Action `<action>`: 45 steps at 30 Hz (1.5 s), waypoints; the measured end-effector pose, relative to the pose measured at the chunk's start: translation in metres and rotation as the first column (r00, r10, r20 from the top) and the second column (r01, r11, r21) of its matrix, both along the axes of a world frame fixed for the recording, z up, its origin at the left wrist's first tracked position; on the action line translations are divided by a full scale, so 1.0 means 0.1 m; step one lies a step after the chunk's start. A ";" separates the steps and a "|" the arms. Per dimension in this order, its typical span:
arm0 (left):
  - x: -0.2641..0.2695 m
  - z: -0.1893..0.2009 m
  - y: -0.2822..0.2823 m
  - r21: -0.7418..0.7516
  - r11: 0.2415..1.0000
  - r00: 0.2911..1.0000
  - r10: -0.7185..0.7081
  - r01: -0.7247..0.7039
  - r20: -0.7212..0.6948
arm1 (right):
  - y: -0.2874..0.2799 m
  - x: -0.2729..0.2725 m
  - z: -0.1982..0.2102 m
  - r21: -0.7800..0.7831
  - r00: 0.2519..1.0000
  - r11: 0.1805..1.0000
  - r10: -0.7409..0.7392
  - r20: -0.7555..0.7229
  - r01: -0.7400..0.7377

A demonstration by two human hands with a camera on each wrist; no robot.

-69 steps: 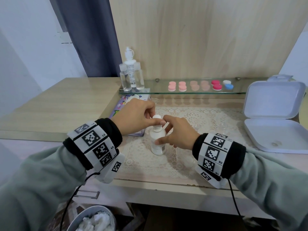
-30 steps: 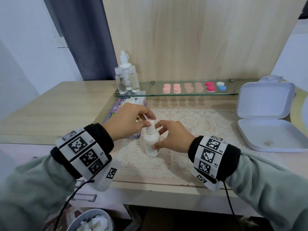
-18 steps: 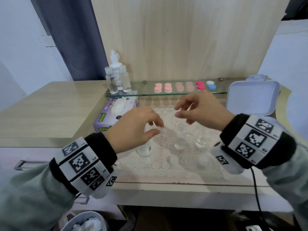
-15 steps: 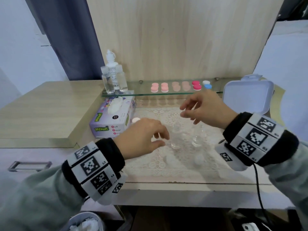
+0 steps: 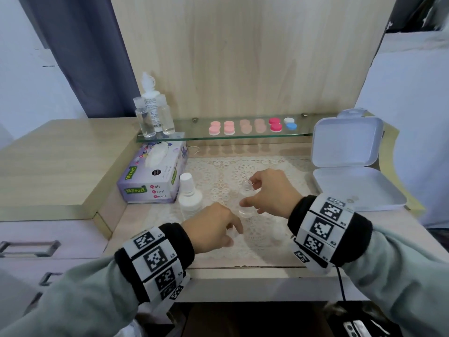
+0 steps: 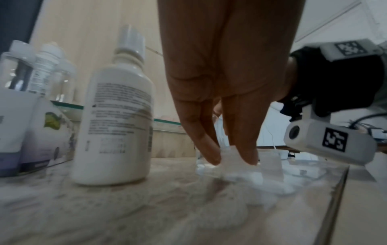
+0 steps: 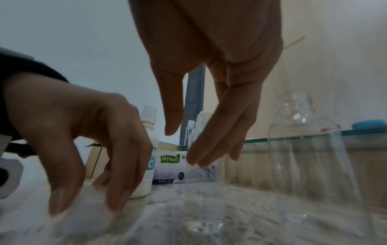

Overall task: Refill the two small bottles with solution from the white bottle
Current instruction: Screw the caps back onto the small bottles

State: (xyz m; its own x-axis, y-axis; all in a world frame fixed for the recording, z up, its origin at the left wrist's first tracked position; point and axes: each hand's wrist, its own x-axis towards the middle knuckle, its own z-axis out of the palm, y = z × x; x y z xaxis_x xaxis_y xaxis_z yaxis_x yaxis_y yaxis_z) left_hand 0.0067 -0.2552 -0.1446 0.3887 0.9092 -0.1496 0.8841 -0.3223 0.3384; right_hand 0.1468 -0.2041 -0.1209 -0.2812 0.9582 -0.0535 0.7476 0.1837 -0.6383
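Two small bottles: clear and uncapped. The nearer small bottle stands on the lace mat in the middle of the surface; the second small bottle stands just to its right, hidden behind the wrist in the head view.
White bottle: the white bottle stands upright at the left edge of the mat, just beside the tissue box, touched by neither of the hands.
Right hand: the right hand is cupped round the nearer small bottle, fingers at its neck and thumb low by its body. Whether it grips or only brackets the bottle I cannot tell.
Left hand: the left hand points its fingertips down at the near side of the mat and pinches a small white piece, probably a cap; it is too blurred to be sure.
Step in hand: most likely clearing the cap aside and steadying the first small bottle for filling.
How to do it well: leave the white piece flat on the mat, away from the bottles' feet. Hold the small bottle low on its body, so that the mouth stays free. Bring the white bottle's nozzle right over the mouth before tilting.
Risk: the light, empty bottles tip easily on lace.
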 end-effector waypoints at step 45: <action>-0.04 0.57 0.20 0.218 0.922 0.885 0.210 -0.321 0.416 | -0.19 0.15 0.01 0.049 0.940 0.983 0.185 -0.288 -0.178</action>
State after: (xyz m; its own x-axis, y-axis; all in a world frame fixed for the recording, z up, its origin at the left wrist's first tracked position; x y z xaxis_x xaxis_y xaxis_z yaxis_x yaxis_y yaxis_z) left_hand 0.0030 -0.2355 -0.0877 0.1025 0.9683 0.2278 0.7712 -0.2220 0.5966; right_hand 0.1623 -0.2232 -0.1199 -0.4508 0.8893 0.0770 0.4830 0.3156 -0.8167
